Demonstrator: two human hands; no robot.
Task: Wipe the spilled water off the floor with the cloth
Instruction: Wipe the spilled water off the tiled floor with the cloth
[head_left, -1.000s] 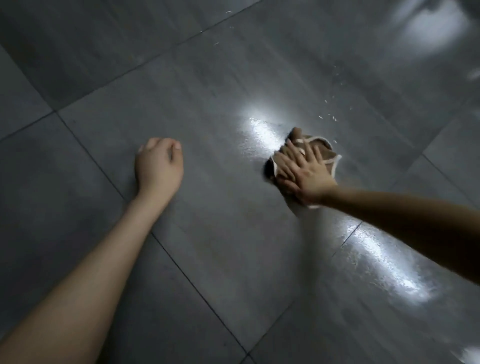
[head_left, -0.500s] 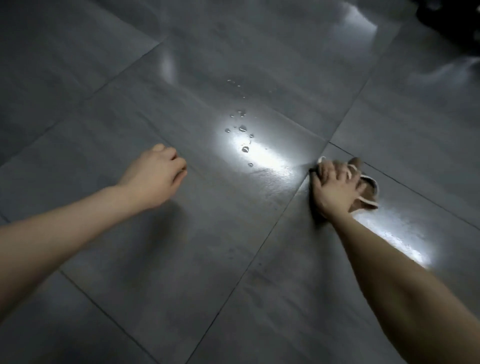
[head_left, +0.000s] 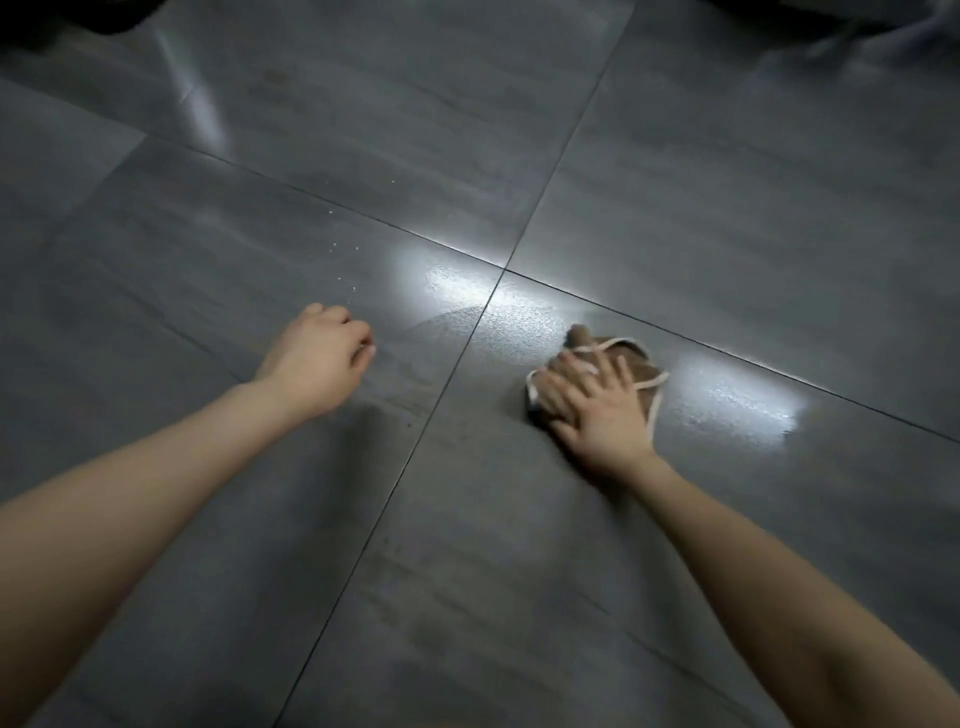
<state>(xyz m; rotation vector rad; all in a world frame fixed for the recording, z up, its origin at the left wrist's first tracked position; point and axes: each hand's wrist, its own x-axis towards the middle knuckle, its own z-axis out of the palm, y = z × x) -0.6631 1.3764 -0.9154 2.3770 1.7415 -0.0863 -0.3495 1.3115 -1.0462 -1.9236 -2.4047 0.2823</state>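
Grey floor wiping, mid-stroke: pressing the brown cloth flat under the straight, spread fingers of the right hand, just right of the tile joint, with the left hand curled on nothing; next, probably sweeping far-left through the wet sheen to the droplets.

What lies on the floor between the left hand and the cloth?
Nothing but floor, seen in the head view: one grout line crosses between the left hand and the cloth, with a wet sheen beside it.
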